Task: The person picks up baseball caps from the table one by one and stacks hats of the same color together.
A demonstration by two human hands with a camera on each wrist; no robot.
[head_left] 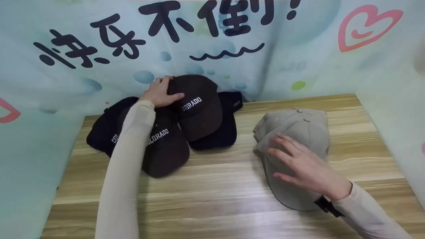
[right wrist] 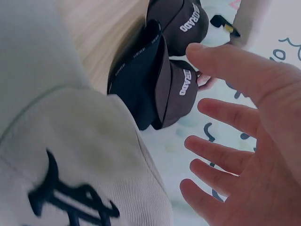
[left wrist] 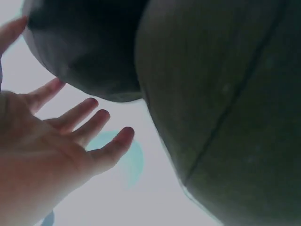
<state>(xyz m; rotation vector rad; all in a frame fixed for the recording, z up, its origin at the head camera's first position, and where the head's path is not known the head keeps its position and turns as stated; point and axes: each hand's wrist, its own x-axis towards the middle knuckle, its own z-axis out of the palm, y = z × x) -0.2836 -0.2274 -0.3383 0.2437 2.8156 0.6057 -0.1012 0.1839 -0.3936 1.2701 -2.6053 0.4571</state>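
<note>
My left hand (head_left: 161, 93) touches the crown of a dark brown COLORADO cap (head_left: 202, 114), its thumb on the cap's front. In the left wrist view, that hand (left wrist: 47, 141) has spread fingers beside the dark caps. The brown cap overlaps a navy cap (head_left: 229, 132). Under my left forearm lie another brown COLORADO cap (head_left: 167, 157) and a navy cap (head_left: 101, 132), both partly hidden. My right hand (head_left: 305, 169), fingers spread, is over a grey cap (head_left: 317, 136) that overlaps a second grey cap (head_left: 275, 121). Dark embroidery shows on grey fabric (right wrist: 94, 141) in the right wrist view.
The caps lie on a wood-grain table (head_left: 206, 192). A printed pale backdrop (head_left: 308, 66) with dark lettering stands behind the table and along its sides. A black strap (head_left: 327, 205) is on my right wrist.
</note>
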